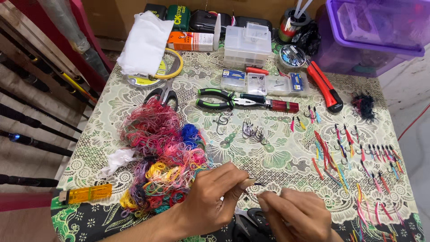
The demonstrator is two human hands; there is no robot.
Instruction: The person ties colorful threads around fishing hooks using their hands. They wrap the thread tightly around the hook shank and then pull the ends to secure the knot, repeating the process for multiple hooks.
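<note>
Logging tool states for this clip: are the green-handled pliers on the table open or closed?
Open: the green-handled pliers lie flat with their handles spread apart. The jaw tips are too small to judge.

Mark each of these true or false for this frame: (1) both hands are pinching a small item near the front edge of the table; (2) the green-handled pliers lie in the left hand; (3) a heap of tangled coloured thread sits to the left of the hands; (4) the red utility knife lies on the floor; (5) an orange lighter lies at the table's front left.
1. True. The left hand and right hand meet on a small dark item, too small to identify.
2. False. The pliers lie on the table, away from both hands.
3. True. The thread heap lies left of the hands.
4. False. The utility knife lies on the table, far right.
5. True. The lighter lies there.
</note>
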